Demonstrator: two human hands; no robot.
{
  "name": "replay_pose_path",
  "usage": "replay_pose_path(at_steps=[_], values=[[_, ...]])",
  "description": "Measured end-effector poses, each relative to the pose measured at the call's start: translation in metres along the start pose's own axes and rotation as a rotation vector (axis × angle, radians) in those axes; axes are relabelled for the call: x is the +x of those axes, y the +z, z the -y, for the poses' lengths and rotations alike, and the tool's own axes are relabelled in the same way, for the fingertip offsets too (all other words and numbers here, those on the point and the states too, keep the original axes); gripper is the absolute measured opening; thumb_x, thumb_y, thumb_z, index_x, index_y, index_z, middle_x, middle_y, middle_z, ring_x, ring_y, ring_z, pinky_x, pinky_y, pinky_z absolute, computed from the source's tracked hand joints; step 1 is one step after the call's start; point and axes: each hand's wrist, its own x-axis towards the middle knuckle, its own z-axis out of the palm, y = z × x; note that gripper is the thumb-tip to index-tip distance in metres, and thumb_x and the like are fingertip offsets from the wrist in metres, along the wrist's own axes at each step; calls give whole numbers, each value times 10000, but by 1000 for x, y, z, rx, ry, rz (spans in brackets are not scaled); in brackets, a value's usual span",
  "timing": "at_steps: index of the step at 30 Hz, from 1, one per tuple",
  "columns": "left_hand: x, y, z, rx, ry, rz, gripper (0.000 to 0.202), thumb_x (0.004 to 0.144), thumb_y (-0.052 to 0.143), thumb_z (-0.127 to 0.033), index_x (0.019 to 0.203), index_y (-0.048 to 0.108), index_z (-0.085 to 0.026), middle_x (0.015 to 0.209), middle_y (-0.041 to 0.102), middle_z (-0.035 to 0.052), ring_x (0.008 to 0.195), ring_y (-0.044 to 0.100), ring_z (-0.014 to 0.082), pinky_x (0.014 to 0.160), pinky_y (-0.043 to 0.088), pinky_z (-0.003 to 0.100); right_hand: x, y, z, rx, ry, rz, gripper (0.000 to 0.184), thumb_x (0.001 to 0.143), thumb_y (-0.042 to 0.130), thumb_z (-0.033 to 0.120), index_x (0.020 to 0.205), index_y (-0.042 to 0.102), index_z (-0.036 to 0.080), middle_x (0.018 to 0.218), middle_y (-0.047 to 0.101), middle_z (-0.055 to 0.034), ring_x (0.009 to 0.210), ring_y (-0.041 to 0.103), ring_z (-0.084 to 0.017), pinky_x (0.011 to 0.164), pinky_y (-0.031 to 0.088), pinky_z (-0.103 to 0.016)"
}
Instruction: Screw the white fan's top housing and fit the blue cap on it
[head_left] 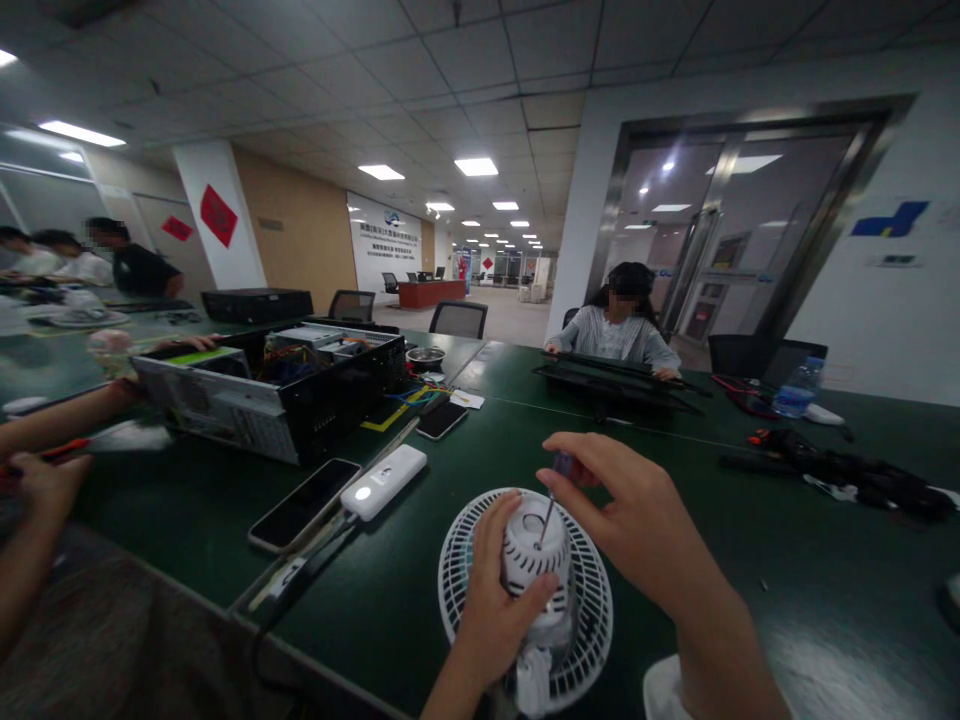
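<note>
A white fan (599, 590) lies face down on the green table, its round grille below and its motor housing (534, 560) on top. My left hand (499, 590) wraps around the housing, thumb on the near side and fingers on the far left. Between the thumb and fingers of my right hand (611, 490) is a screwdriver (562, 463) with a dark purple handle. Its thin shaft slants down, and the tip meets the top of the housing near a small hole. Whether a screw sits there is too small to tell.
Left of the fan are a white power bank (390, 480) with a cable, a phone (304, 505) and another phone (442, 420). An open computer case (292, 400) stands beyond, with a co-worker's hands near it. Across the table a person holds a black panel (607, 380). A tiny screw-like piece (763, 584) lies right.
</note>
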Motion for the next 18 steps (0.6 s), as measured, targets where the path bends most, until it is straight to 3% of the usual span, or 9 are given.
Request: replay_pose_path(at_steps=[6,13,18], values=[[0,0,1,-3,2,8,588,780,590,-333,1299,315,-318,1387,321,45,1295,271,262,1079,181,462,-4,-5,0,175,-26,102,334,832,472,176,1162,518,208,955,656,-34,775,604,-133,683,490,-257],[0,-1,0,0,-10,18,605,767,610,-319,1300,323,-313,1394,315,41,1299,265,251,1091,173,438,-1,4,-4,-16,-11,-51,124,810,544,277,881,558,176,741,617,-25,652,579,-147,594,460,-265],[-1,-1,-1,-22,-19,11,606,758,622,-308,1296,342,-300,1389,325,53,1298,269,261,1088,173,446,1,5,-4,-114,21,-45,190,797,563,355,726,496,192,568,517,28,517,517,-127,484,393,-238]])
